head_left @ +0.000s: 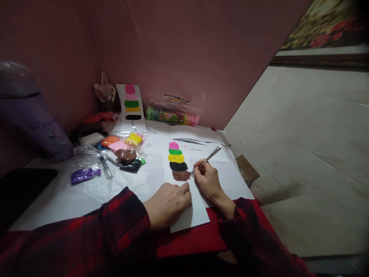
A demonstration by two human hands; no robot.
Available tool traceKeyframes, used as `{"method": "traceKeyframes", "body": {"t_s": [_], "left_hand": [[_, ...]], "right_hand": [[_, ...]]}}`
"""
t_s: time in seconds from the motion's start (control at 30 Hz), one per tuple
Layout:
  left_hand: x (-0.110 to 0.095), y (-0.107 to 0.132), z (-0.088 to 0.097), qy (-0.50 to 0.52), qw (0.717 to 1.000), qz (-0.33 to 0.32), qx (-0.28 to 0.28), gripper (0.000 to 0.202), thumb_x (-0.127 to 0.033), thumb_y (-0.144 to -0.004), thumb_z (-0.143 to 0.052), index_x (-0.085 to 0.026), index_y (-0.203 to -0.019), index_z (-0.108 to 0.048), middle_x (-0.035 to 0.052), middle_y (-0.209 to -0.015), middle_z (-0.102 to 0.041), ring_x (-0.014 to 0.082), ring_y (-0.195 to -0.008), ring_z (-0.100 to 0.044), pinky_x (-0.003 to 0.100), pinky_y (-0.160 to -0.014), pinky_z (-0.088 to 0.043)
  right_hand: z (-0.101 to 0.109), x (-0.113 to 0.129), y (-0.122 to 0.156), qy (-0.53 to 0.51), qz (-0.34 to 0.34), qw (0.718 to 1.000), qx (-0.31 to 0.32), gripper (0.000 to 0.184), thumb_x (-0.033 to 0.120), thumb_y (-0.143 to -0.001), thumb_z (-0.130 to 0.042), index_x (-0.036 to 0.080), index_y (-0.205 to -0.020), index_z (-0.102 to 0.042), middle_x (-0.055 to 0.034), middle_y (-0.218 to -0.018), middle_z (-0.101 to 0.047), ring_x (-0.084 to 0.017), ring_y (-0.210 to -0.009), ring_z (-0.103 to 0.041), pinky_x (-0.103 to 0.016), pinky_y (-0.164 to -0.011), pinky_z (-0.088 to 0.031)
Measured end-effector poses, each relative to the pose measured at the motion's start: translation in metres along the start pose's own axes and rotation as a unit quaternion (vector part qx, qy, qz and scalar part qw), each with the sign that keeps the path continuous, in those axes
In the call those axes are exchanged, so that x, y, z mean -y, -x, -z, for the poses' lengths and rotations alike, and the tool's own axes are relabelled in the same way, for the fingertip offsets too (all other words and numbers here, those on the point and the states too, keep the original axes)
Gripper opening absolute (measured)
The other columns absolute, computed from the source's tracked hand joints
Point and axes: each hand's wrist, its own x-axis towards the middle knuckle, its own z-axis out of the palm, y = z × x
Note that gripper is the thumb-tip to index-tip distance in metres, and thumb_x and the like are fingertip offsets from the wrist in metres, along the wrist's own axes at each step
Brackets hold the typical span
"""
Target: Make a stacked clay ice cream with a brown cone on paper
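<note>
A white paper strip (188, 209) lies in front of me with a column of clay patches: pink, green, yellow, black and a brown patch (181, 176) at the bottom. My right hand (206, 177) is closed on a thin metal tool (211, 154), its tip at the right edge of the brown patch. My left hand (168, 203) rests with fingers curled on the strip's lower left part, pressing it down. Both sleeves are red and black plaid.
Small bags of coloured clay (124, 150) lie to the left, with a purple piece (85, 175) nearer me. A sample strip (131, 104) leans on the pink wall. A clay pack (171, 114) sits at the back. A purple object (34, 119) stands far left. The floor drops off right.
</note>
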Motion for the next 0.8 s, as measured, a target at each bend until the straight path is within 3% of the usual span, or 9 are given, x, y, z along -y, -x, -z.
{"method": "traceKeyframes", "body": {"t_s": [0.4,0.63,0.8], "left_hand": [[0.0007,-0.0009,0.0003,0.001,1.0,0.0,-0.003,0.02,-0.019,-0.094,-0.035,-0.015,-0.09,-0.055,0.0064,-0.092,-0.06,0.0176,-0.062,-0.058,0.032,-0.046,-0.04],[0.0004,-0.0002,0.0001,0.004,1.0,0.0,-0.004,0.018,-0.018,-0.093,-0.037,-0.016,-0.09,-0.055,0.0064,-0.092,-0.06,0.0172,-0.061,-0.057,0.031,-0.045,-0.038],[0.0006,0.0002,-0.0014,0.0,1.0,-0.001,-0.007,0.018,-0.018,-0.093,-0.037,-0.016,-0.089,-0.055,0.0061,-0.091,-0.06,0.0169,-0.06,-0.057,0.031,-0.045,-0.039]], "right_hand": [[0.0,0.0003,-0.0003,-0.016,-0.006,1.0,0.0,0.006,0.023,-0.079,-0.05,0.02,-0.082,-0.053,0.0034,-0.055,-0.053,-0.013,-0.048,-0.051,-0.024,-0.051,-0.039],[-0.0007,0.0024,0.0004,-0.068,-0.031,0.997,-0.032,0.009,0.028,-0.08,-0.053,0.02,-0.082,-0.052,0.0043,-0.052,-0.052,-0.013,-0.045,-0.05,-0.024,-0.047,-0.04],[-0.0031,0.0012,0.0004,-0.102,-0.024,0.994,-0.007,0.009,0.029,-0.083,-0.055,0.02,-0.084,-0.052,0.004,-0.054,-0.055,-0.012,-0.047,-0.053,-0.023,-0.048,-0.042]]}}
